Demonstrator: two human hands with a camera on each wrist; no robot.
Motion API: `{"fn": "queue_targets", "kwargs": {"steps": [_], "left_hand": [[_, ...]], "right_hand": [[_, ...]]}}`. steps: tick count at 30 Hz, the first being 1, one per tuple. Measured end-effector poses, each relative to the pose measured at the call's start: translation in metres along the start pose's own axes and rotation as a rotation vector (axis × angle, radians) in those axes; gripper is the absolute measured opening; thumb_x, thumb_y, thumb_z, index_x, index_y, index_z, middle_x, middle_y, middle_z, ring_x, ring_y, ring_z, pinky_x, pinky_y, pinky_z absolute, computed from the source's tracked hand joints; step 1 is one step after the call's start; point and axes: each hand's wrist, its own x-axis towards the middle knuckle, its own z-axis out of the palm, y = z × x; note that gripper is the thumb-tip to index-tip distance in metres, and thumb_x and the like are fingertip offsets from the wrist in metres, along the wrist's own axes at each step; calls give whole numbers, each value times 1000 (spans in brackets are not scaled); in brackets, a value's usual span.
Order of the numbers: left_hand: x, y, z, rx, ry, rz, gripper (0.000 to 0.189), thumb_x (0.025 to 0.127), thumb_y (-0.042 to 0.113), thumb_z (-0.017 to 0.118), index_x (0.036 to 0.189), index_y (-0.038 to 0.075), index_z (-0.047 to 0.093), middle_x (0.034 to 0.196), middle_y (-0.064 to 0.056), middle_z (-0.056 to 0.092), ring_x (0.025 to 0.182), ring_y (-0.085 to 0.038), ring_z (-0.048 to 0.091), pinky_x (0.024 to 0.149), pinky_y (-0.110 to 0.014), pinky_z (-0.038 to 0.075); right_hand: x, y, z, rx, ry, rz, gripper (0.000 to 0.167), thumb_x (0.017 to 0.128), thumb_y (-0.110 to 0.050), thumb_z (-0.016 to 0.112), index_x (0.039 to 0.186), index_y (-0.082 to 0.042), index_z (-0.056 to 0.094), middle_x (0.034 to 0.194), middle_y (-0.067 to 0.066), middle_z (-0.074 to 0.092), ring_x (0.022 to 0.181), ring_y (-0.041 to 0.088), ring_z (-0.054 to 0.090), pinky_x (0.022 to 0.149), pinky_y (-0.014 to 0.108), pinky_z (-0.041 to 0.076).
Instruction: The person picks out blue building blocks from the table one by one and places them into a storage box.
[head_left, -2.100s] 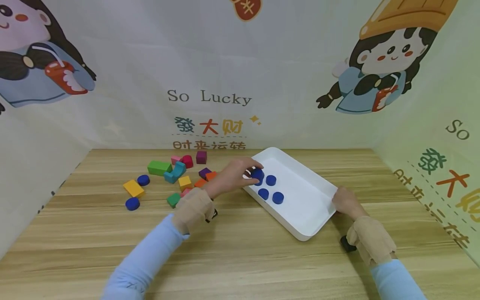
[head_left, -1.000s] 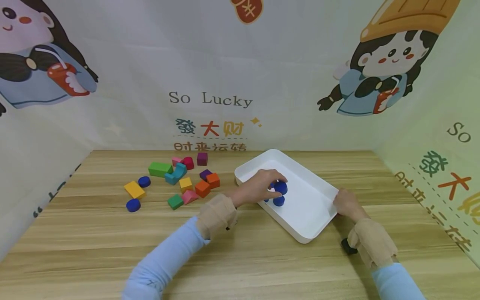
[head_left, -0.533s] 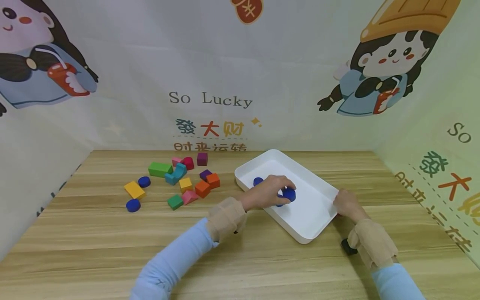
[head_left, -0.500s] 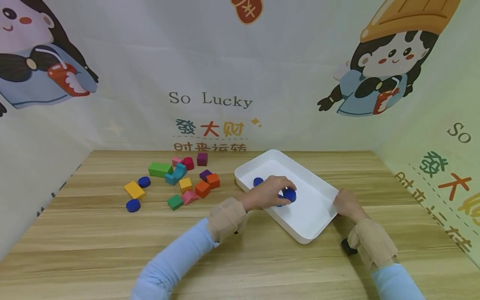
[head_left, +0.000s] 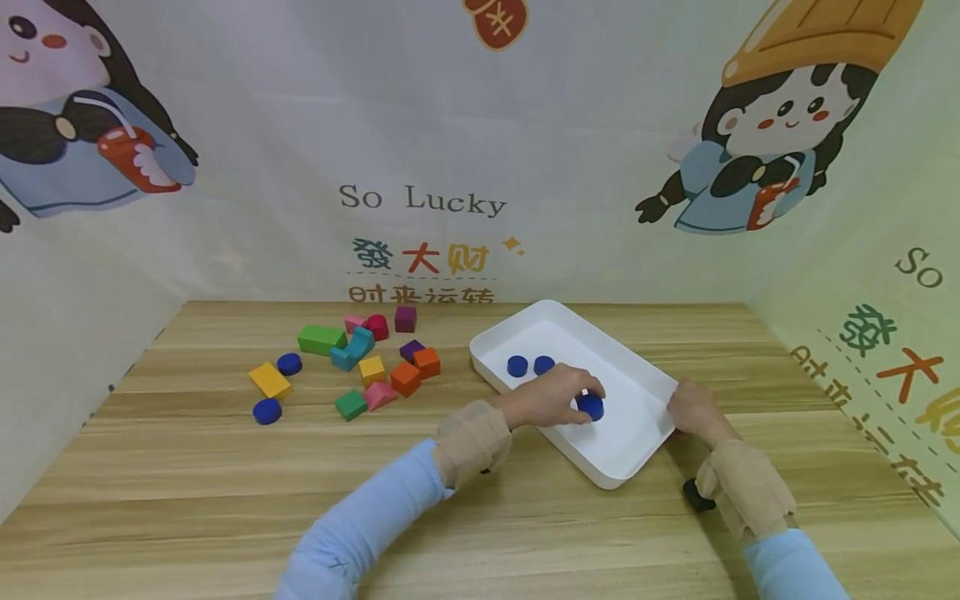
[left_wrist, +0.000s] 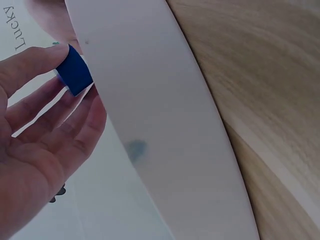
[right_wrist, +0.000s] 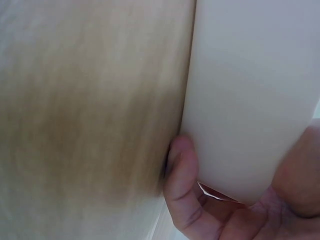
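Note:
My left hand (head_left: 551, 397) pinches a blue cylinder block (head_left: 592, 407) between thumb and fingers, low inside the white tray (head_left: 630, 429). In the left wrist view the thumb lies on one side of that block (left_wrist: 75, 71) and the fingers are on the other, just beyond the tray wall (left_wrist: 155, 100). Two more blue cylinders, a left one (head_left: 517, 366) and a right one (head_left: 544, 364), stand in the tray's left part; the hand covers the spot in front of them. My right hand (head_left: 699, 410) grips the tray's right corner, with fingers (right_wrist: 185, 185) curled round its outside.
Left on the wooden table lie loose blocks: a green block (head_left: 322, 339), a teal curved piece (head_left: 352, 348), a yellow block (head_left: 270, 380), two orange cubes (head_left: 406, 377), a green piece (head_left: 351, 405) and several others. Two blue cylinders (head_left: 267, 411) lie there too. A printed cloth backdrop (head_left: 420, 125) stands behind.
My left hand has carried the blue cylinder from the tray's left edge rightward and toward me, uncovering the two cylinders behind. The right hand and tray have stayed put.

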Motion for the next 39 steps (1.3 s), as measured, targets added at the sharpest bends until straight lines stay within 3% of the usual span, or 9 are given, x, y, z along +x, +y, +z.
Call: {"fn": "queue_targets", "kwargs": {"steps": [10,23,35,39], "left_hand": [[7,3,4,82,-90,-3,31,82,11,63,112,2,59,112,-7,60,100,-12,54,85,-14,39],[16,9,10,108,-134,-6,28,81,9,64,108,5,62,107,-3,63,100,-9,54,87,-13,38],[22,13,18,146,-238,-115,29,79,4,64,108,7,63,106,-3,62,94,-9,52,82,-13,40],[23,14,21,171,-248,-121,28,78,5,65,106,7,64,104,-3,62,92,-9,53,79,-13,40]], "right_hand": [[1,1,4,-9,10,-8,19,57,-33,72,63,-19,61,69,3,54,66,26,46,41,43,37],[-2,-1,-10,43,37,20,18,61,-26,72,62,-13,59,67,7,51,62,26,46,41,43,37],[-2,-2,-11,23,22,20,21,58,-30,74,62,-15,60,68,6,52,63,26,46,39,43,36],[-2,-2,-8,-10,25,-3,21,57,-32,74,63,-15,62,68,6,53,64,27,46,39,43,36]]}}
